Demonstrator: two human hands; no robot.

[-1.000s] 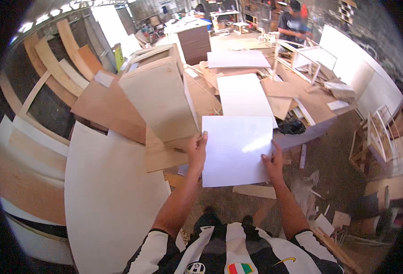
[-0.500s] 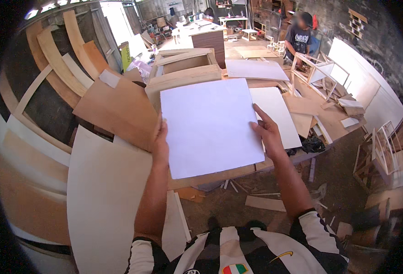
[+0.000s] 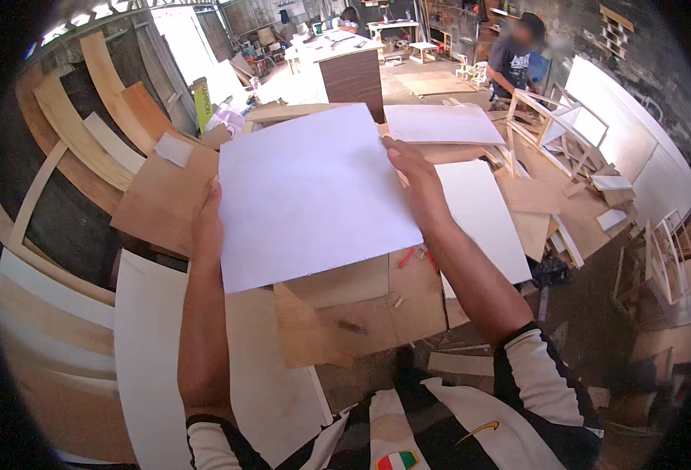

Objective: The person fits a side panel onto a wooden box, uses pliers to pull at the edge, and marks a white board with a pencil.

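A flat white square panel (image 3: 314, 200) is held up in front of me, its far edge tilted up above the worktable. My left hand (image 3: 208, 219) grips its left edge, thumb toward the panel and the other fingers hidden by the edge. At the right edge, my right hand (image 3: 416, 182) is closed on the panel, with its fingertips near the upper right corner. Below the panel's near edge shows the brown wooden worktable (image 3: 416, 309), with a red-handled tool (image 3: 408, 257) partly covered by the panel.
White sheets (image 3: 482, 219) lie on the table to the right, beside wooden frames (image 3: 553, 129). Brown board (image 3: 157, 184) and long planks (image 3: 110, 102) lean at the left. A large pale sheet (image 3: 153, 352) stands near my left arm. Another person (image 3: 514, 59) works at the far right.
The panel has moved left and slightly away with both hands still on it. More of the tabletop and the red-handled tool now show below it.
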